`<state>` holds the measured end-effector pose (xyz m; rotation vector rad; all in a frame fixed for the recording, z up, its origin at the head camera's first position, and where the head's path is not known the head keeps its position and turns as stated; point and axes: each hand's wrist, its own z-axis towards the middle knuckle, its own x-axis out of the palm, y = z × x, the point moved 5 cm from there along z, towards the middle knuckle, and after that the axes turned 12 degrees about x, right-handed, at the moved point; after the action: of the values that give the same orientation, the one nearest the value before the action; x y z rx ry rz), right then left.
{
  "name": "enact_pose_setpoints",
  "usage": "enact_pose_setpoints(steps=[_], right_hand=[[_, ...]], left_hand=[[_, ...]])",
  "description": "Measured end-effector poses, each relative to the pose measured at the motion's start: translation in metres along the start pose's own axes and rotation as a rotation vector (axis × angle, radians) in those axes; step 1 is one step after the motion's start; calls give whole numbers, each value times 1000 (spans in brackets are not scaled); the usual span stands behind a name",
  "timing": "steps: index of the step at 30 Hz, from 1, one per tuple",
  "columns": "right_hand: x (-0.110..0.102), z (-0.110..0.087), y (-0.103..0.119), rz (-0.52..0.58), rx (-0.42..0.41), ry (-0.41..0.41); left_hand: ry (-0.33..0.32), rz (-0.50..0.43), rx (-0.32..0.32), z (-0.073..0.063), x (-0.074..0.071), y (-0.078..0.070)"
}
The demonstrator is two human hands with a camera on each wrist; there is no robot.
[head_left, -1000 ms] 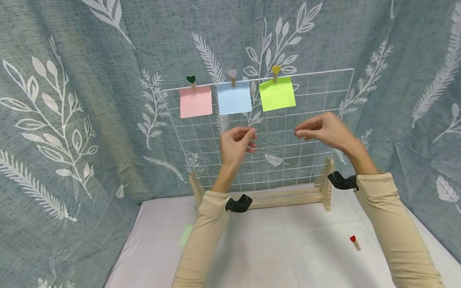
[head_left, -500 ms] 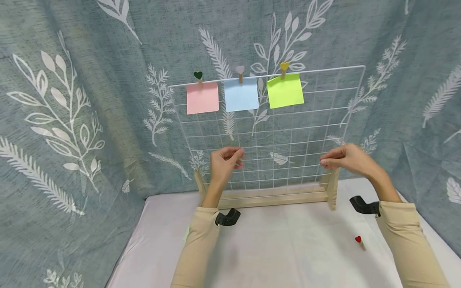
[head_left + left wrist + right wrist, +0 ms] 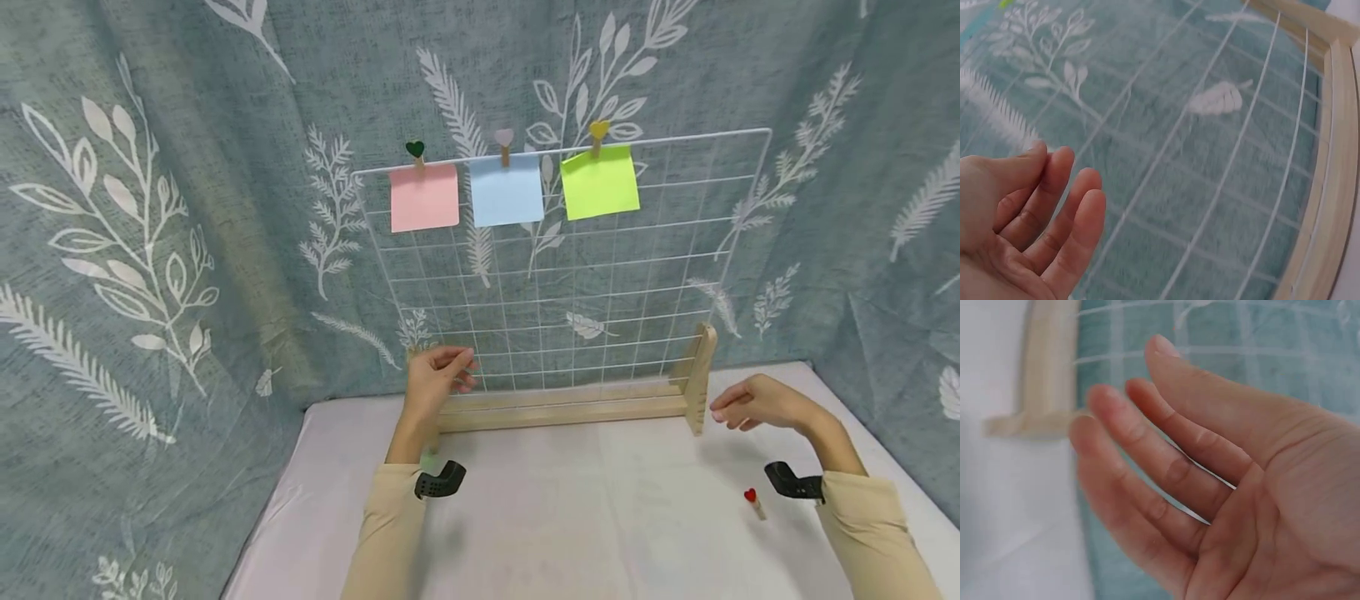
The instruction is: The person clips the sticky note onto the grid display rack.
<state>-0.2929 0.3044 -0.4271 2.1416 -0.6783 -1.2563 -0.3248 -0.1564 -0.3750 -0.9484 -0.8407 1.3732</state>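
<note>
My left hand [image 3: 435, 383] hangs in the air before the lower left of a white wire grid [image 3: 525, 303]. Its thumb meets the index finger, and the left wrist view shows nothing held. To the right of the grid's wooden stand [image 3: 562, 414], my right hand [image 3: 772, 406] is loosely bent and holds nothing. A small wooden clothespin with a red heart [image 3: 752, 497] lies on the table below it. Along the grid's top wire hang a pink note [image 3: 424, 200], a blue note [image 3: 507, 192] and a yellow-green note [image 3: 600, 185], each under a heart clothespin.
A light green note [image 3: 428, 461] lies on the white table [image 3: 555, 517], mostly hidden by my left arm. A grey-green leaf-patterned curtain [image 3: 247, 250] stands behind the grid and along both sides.
Both hands have come down from just below the notes and moved apart, left hand leftward, right hand rightward towards the red heart clothespin. The notes stay hanging.
</note>
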Motion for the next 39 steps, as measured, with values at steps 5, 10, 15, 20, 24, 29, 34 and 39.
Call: enact_pose_setpoints(steps=[5,10,15,20,24,29,34,39], right_hand=[[12,-1,-44,22,54,12],[27,-7,-66,2,61,-15],[43,-11,-80,-3,67,-9],[45,-15,-89,-4,127,-93],[42,-20,-89,-36,138,-141],[44,-28,-91,-44,147,-99],[46,-32,-96,-47,191,-48],[51,-28,-98,-78,170,-4]], left_hand=[[41,60,-40,-10,-16,14],[76,174,-123,-27,-45,41],[-3,262,-261,-49,-81,72],[-54,324,-351,-65,-99,96],[-78,432,-363,-76,-107,106],[-22,596,-388,-86,-112,114],[56,686,-370,-89,-109,113],[46,805,-351,-94,-113,113]])
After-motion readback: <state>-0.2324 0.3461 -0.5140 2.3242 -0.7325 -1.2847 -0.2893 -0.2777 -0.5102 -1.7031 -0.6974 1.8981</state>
